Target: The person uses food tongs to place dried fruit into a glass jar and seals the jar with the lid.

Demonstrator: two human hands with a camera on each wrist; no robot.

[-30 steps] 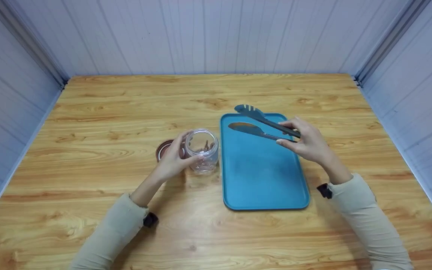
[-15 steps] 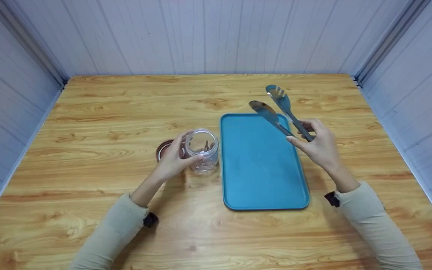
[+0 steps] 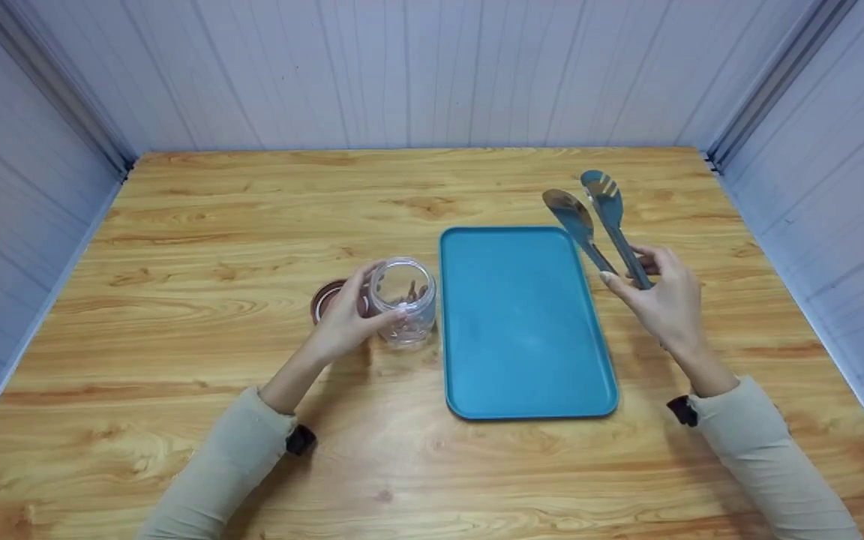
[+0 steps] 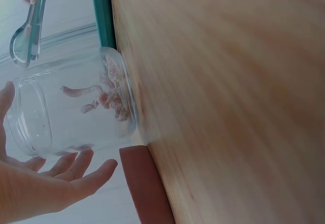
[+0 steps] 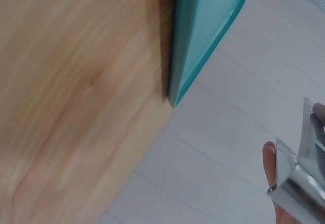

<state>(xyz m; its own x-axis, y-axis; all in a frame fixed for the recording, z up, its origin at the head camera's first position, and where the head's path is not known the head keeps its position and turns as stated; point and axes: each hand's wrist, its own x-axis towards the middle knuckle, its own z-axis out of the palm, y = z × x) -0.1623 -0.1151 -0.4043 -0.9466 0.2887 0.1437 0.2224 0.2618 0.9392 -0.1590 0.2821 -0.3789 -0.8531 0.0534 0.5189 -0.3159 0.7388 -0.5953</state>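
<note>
My left hand [image 3: 342, 324] is curved round a clear jar [image 3: 415, 324] standing upright on the table, its mouth uncovered. Small pinkish-brown pieces [image 4: 112, 96] lie at the jar's bottom in the left wrist view; their kind is unclear. Beside that hand, partly hidden by it, is a reddish-brown lid [image 3: 325, 295]. Past the tray's right edge, my right hand [image 3: 664, 301] holds metal serving tongs [image 3: 615, 227] in the air between thumb and fingers. The tongs' two ends, one slotted, point away from me and stand apart with nothing between them.
A blue rectangular tray [image 3: 526, 330] lies flat between the hands, just right of the jar. The wood-grain table [image 3: 252, 217] is bounded by pale panel walls [image 3: 432, 75] at the back and both sides.
My right hand has moved rightward with the tongs, from over the tray to beyond its right side. The tongs have swung from pointing left to pointing away. My left hand stays on the jar.
</note>
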